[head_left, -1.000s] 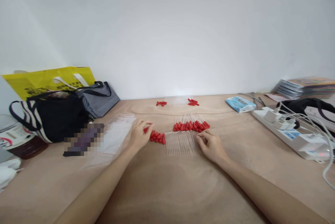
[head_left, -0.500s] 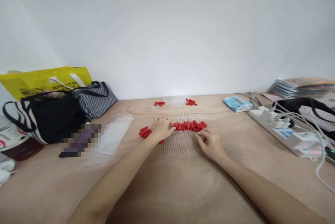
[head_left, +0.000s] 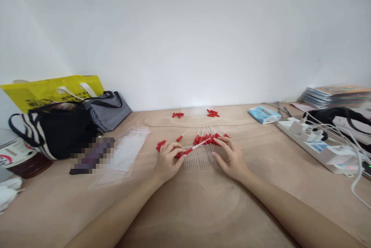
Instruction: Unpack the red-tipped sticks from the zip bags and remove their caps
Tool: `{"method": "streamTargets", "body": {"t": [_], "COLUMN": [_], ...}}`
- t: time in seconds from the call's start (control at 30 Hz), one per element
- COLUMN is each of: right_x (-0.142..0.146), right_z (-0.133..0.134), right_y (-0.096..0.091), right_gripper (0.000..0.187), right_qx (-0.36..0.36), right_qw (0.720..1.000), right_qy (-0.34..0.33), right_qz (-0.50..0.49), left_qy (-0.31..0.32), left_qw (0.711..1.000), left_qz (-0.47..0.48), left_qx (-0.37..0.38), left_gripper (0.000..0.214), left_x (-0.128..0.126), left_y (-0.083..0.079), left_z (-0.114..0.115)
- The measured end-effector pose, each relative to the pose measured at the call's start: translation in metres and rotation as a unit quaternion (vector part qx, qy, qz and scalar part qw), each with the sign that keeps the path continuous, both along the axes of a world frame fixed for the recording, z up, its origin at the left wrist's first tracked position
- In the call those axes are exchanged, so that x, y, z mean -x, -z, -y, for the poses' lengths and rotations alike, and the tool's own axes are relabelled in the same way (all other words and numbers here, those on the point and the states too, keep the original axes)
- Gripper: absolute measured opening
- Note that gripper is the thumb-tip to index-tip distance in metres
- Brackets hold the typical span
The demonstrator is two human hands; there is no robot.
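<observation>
On the tan table lie a row of clear thin tubes (head_left: 199, 159) and, behind them, a row of tubes fitted with red caps (head_left: 210, 139). My left hand (head_left: 169, 159) is closed on one red-capped tube (head_left: 194, 148) that slants up to the right. Loose red caps (head_left: 160, 144) lie by its knuckles. My right hand (head_left: 230, 157) rests beside the rows, fingers half curled, fingertips touching the capped row; nothing shows in it. More red caps (head_left: 177, 114) and capped tubes (head_left: 213, 113) lie at the back by the wall.
Left: a clear plastic bag (head_left: 124, 149), a blurred dark object (head_left: 91, 155), a black striped bag (head_left: 58, 128), a yellow bag (head_left: 52, 89), a jar (head_left: 20, 155). Right: a white power strip with cables (head_left: 321, 145), a blue tissue pack (head_left: 264, 114), stacked books (head_left: 336, 95).
My left hand went from the loose caps to the capped row, then drew back toward me holding one capped tube. My right hand slid slightly forward to the capped row.
</observation>
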State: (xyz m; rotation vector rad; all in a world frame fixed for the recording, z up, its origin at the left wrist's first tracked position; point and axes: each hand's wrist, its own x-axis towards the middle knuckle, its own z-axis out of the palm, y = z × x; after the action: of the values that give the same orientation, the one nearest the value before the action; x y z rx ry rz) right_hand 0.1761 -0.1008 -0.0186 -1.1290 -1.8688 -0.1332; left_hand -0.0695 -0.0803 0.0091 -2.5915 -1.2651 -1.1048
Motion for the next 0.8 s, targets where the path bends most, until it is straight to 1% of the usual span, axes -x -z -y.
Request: {"method": "streamTargets", "body": {"t": [0.13, 0.3, 0.47, 0.63, 0.73, 0.8], "right_x": [0.006, 0.013, 0.017, 0.019, 0.02, 0.021], "right_z": [0.005, 0.006, 0.005, 0.007, 0.008, 0.008], "right_y": [-0.004, -0.006, -0.004, -0.004, -0.004, -0.004], "right_gripper": [0.037, 0.028, 0.016, 0.016, 0.016, 0.016], "right_qx": [0.012, 0.017, 0.013, -0.007, -0.018, -0.026], "right_qw": [0.995, 0.99, 0.988, 0.989, 0.988, 0.987], "right_qy": [-0.035, -0.052, -0.071, -0.074, -0.077, -0.082], "right_qz": [0.09, 0.132, 0.136, 0.131, 0.132, 0.134], "left_qy": [0.03, 0.07, 0.08, 0.091, 0.107, 0.111], "left_qw": [0.999, 0.997, 0.996, 0.994, 0.991, 0.99], "left_qz": [-0.014, -0.027, -0.039, -0.058, -0.071, -0.077], "left_qx": [-0.004, -0.012, -0.015, -0.023, -0.031, -0.032], "left_gripper": [0.014, 0.013, 0.014, 0.018, 0.023, 0.022], "left_x": [-0.001, -0.004, -0.006, -0.01, -0.014, -0.016], "left_y": [0.009, 0.01, 0.009, 0.009, 0.011, 0.013], "left_z": [0.003, 0.006, 0.009, 0.009, 0.008, 0.007]}}
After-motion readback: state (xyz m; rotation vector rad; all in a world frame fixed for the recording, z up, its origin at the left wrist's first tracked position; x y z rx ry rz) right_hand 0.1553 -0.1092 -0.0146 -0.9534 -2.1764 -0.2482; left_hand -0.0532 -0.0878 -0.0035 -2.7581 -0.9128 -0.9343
